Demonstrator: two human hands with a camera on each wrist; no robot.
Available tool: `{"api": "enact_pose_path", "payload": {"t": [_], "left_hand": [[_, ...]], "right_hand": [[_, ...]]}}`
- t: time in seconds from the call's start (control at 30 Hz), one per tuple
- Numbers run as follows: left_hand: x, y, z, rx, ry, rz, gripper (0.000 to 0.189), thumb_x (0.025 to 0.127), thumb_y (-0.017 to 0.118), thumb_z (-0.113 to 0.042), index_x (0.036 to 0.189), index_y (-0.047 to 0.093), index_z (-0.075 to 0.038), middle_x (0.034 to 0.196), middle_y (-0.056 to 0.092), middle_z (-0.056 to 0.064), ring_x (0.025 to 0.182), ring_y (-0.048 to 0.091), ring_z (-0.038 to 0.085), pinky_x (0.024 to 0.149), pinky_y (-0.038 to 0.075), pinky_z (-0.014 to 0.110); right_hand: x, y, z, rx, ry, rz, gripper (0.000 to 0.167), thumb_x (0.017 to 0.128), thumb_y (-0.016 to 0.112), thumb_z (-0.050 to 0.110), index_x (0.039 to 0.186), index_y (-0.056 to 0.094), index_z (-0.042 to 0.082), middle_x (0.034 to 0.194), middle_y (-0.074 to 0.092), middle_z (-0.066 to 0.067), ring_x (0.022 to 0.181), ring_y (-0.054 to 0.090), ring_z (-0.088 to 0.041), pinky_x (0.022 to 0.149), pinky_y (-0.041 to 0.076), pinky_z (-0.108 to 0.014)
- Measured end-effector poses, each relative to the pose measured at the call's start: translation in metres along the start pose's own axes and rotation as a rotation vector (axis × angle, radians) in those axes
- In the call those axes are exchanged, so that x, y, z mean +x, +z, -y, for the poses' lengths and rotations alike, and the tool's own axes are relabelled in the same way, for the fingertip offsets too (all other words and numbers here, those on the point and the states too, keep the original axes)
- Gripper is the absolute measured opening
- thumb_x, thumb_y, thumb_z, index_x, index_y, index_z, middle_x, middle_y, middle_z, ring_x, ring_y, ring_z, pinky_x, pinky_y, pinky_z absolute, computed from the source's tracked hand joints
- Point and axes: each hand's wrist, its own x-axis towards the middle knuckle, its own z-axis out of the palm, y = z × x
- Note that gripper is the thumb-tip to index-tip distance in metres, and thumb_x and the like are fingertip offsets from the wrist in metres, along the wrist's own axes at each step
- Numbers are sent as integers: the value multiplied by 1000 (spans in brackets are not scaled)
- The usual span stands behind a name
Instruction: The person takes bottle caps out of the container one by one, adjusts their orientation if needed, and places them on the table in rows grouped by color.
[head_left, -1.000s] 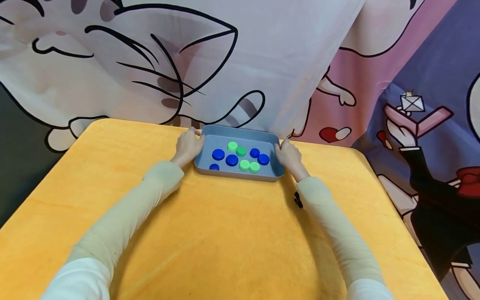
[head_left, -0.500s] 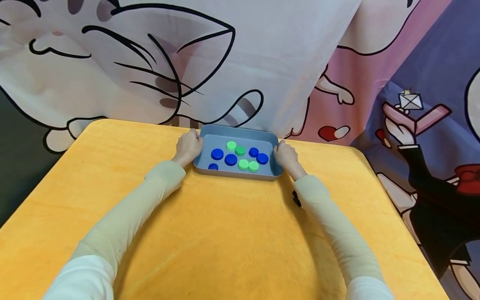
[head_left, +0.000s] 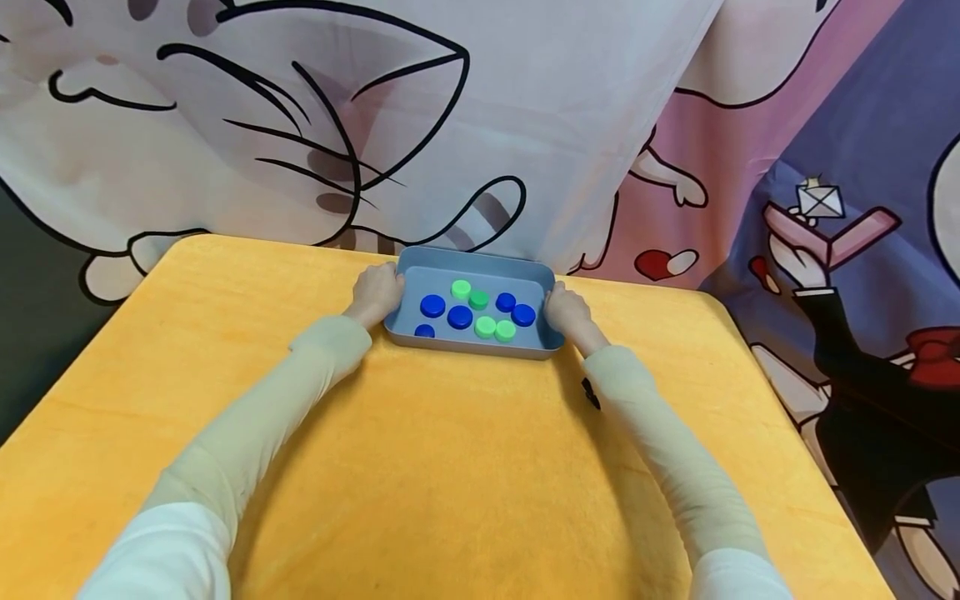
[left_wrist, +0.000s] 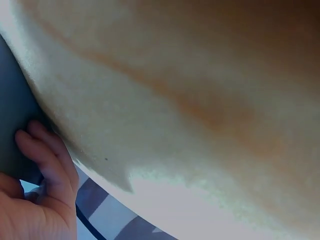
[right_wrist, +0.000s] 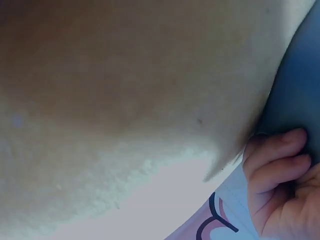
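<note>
Head view shows the left hand (head_left: 377,295) and right hand (head_left: 568,313) gripping opposite ends of the blue-grey tray (head_left: 472,345). Blue discs (head_left: 460,317) and green discs (head_left: 485,327) lie inside it; the yellow bench (head_left: 450,467) extends in front of it.

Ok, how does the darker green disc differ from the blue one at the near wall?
The green disc shows its whole top; the blue disc is partly hidden by the near wall of the tray. The green disc sits close beside a light green one; the blue disc sits apart. Both lie in the tray.
</note>
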Motion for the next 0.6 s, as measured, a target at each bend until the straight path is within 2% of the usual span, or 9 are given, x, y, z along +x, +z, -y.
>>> {"api": "enact_pose_path", "payload": {"t": [0.13,0.17,0.43,0.6], "left_hand": [[2,0,0,11,-2,12,35,101,36,-18,117,57,4,111,62,25,105,60,38,90,50,49],[3,0,0,11,-3,14,35,101,36,-18,117,57,4,112,63,25,105,60,38,90,50,49],[3,1,1,31,-9,13,36,102,37,-19,121,56,4,112,63,25,105,61,39,90,51,49],[2,2,0,34,-12,7,34,102,38,-18,117,58,4,106,64,24,100,62,38,86,52,48]], "right_hand": [[-1,-2,1,-2,-3,12,44,105,26,24,136,35,-6,122,57,-27,104,60,-36,89,53,-45],[-1,-2,0,10,-1,23,46,105,25,25,138,33,-5,124,56,-27,107,59,-37,93,52,-45],[-5,-1,0,17,-19,6,44,106,28,27,137,35,-4,119,57,-26,103,60,-35,92,52,-45],[-3,0,-1,22,-10,-1,43,105,29,27,135,36,-4,116,58,-25,101,60,-35,91,53,-44]]}}
